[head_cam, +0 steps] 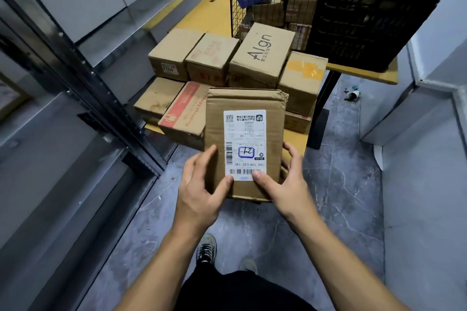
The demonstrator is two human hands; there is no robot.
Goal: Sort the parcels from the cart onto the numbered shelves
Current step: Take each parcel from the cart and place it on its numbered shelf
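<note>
head view, flat creased cardboard parcel [242, 139], glossy white label [244, 145], left hand [202, 184] and right hand [285, 182] clasping its edges

Both bare forearms reached forward from the lower edge of view, converging. Left hand [202, 184] gripped the parcel [243, 141] at its left edge, thumb pressed on top near the lower corner. Right hand [288, 182] mirrored it on the right edge, fingers curled around the side, thumb on top.
</note>
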